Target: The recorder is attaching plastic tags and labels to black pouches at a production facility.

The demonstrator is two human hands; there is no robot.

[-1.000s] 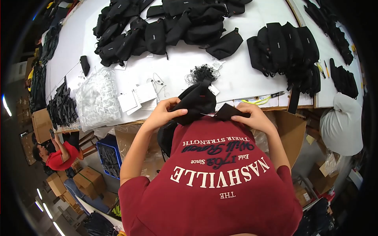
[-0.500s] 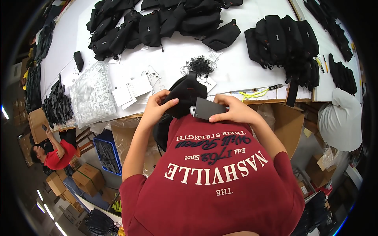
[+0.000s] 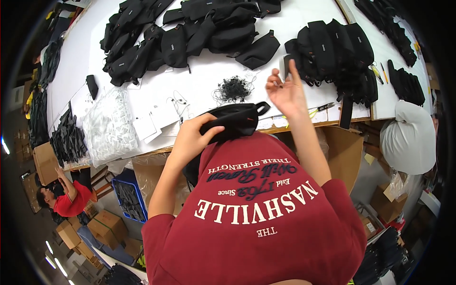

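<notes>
The white table (image 3: 76, 61) carries black pouches (image 3: 174, 48) (heaped), tangled cords (image 3: 234, 89) and a plastic bag (image 3: 111, 123).

Oblong fabric pouch (image 3: 240, 124) at frame centre, tangled thin cords (image 3: 233, 89) above it on the counter (image 3: 71, 61), heaped soft pouches (image 3: 199, 35) at upper middle, piled oblong pouches (image 3: 325, 47) at upper right, bulging plastic bag (image 3: 114, 121) at left

In your left hand (image 3: 194, 135): one black pouch (image 3: 237, 122). On your table (image 3: 197, 84): one cord tangle (image 3: 233, 89), one clear bag (image 3: 111, 122). Beyond its near edge: one blue crate (image 3: 117, 195).
</notes>
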